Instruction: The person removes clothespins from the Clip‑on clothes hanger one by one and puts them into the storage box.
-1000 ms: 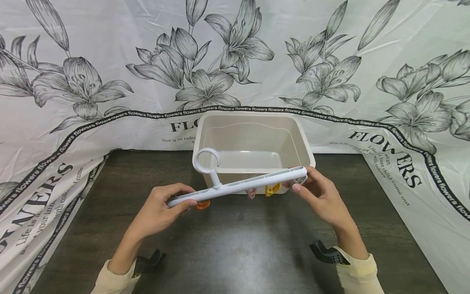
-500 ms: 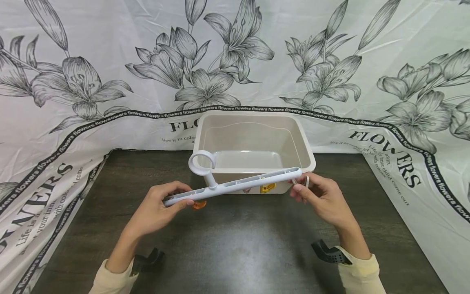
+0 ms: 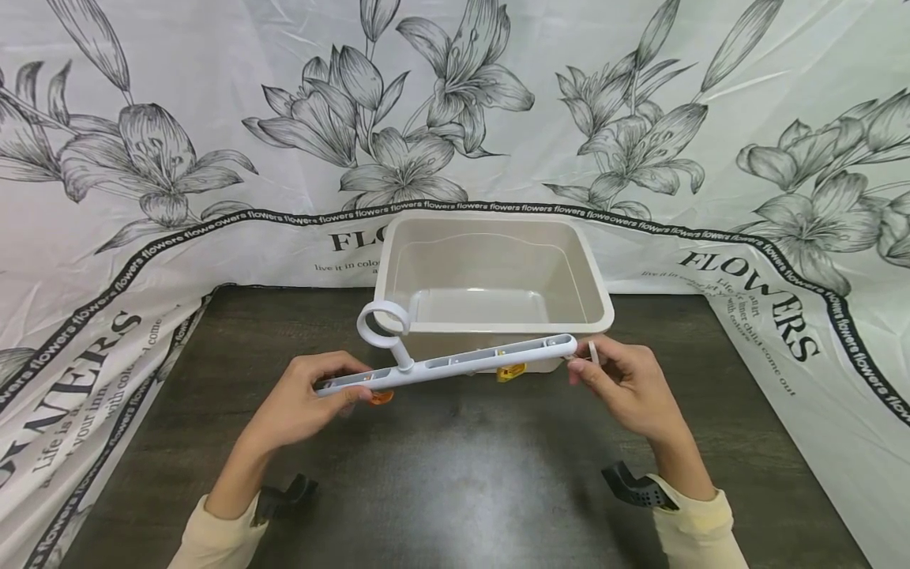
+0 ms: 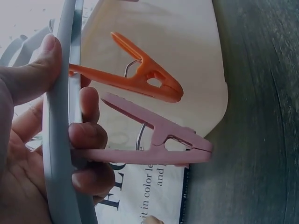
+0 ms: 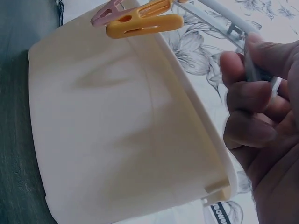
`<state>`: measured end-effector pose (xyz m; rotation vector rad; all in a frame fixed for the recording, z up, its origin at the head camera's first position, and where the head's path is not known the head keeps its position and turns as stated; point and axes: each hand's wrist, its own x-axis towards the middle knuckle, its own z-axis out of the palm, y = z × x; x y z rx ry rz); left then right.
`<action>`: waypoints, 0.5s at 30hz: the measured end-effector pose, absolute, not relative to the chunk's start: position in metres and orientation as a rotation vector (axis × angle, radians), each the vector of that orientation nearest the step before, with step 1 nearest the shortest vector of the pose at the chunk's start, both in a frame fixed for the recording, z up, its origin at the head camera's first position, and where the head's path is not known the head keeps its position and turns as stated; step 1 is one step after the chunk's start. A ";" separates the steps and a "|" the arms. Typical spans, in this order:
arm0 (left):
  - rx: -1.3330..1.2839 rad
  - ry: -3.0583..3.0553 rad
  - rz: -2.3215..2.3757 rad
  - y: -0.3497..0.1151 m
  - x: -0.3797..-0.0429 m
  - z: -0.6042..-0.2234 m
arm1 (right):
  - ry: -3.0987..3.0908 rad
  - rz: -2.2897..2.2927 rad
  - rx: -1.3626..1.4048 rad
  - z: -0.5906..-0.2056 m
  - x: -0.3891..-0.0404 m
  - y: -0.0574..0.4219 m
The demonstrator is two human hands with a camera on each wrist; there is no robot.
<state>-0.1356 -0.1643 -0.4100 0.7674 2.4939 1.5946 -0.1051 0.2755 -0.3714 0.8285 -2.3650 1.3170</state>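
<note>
A pale blue-grey plastic clip hanger [image 3: 490, 360] with a ring hook [image 3: 384, 324] is held above the dark table, right end higher. My left hand [image 3: 306, 395] grips its left end, thumb in front. Below the bar in the left wrist view hang an orange clothespin [image 4: 135, 85] and a pink clothespin [image 4: 161, 133]. A yellow clothespin [image 5: 145, 27] hangs near the bar's right part in the right wrist view. My right hand [image 3: 633, 387], at the right end, pinches a pale grey clothespin [image 5: 252, 70] between thumb and fingers, which partly hide it.
A beige plastic bin [image 3: 498, 328] stands just behind the hanger, against a floral cloth [image 3: 455, 174] that rises at the back and sides. Black wrist mounts [image 3: 636, 486] jut inward from both sleeves. The dark table [image 3: 455, 482] stretches in front.
The hanger has moved slightly left and its right end has dropped. The right fingers have gone from the bar's end to the pale grey clothespin just beside it.
</note>
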 end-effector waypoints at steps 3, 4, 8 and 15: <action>0.758 2.441 1.622 -0.165 -0.136 -0.410 | -2.292 1.290 0.861 -0.373 -0.107 0.273; 0.762 2.434 1.628 -0.165 -0.136 -0.411 | -2.276 1.289 0.868 -0.374 -0.107 0.273; 0.788 2.450 1.646 -0.166 -0.138 -0.412 | -2.279 1.304 0.866 -0.376 -0.108 0.272; 0.782 2.518 1.623 -0.167 -0.138 -0.409 | -2.407 1.357 0.791 -0.377 -0.107 0.273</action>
